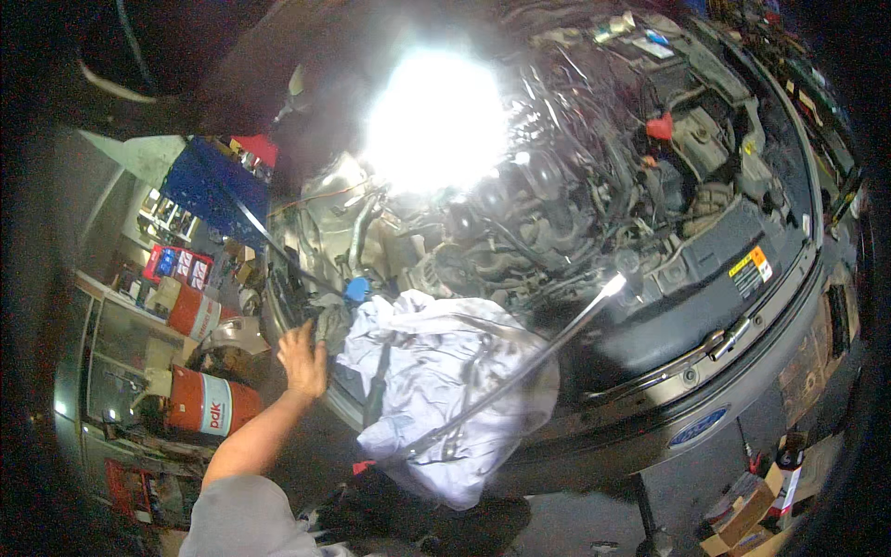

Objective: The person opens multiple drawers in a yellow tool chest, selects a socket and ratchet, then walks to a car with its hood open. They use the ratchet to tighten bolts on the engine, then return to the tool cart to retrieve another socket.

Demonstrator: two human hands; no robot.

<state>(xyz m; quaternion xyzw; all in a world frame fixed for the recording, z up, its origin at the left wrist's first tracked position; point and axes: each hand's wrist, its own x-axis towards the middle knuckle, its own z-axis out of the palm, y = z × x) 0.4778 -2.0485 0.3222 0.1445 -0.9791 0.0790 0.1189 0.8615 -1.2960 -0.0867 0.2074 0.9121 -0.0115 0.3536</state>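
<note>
My left hand (303, 361) reaches to the fender edge at the left side of an open engine bay, its fingers against or beside a greyish rag or glove (331, 323); whether they grip it is not clear. A white, stained cloth (445, 348) is draped over the front edge of the bay. Across the cloth runs a long metal rod or bar (515, 372), slanting up to the right. A blue cap (358, 289) sits just behind the cloth. My right hand is out of view; before me lies the vehicle's engine (487, 244).
A very bright work lamp (438, 122) glares over the engine. Orange drums (233, 404) and shelving stand at left. The front grille edge bears a Ford badge (699, 426). Cardboard boxes (741, 512) lie on the floor at lower right. A hood prop rod (254, 219) slants at left.
</note>
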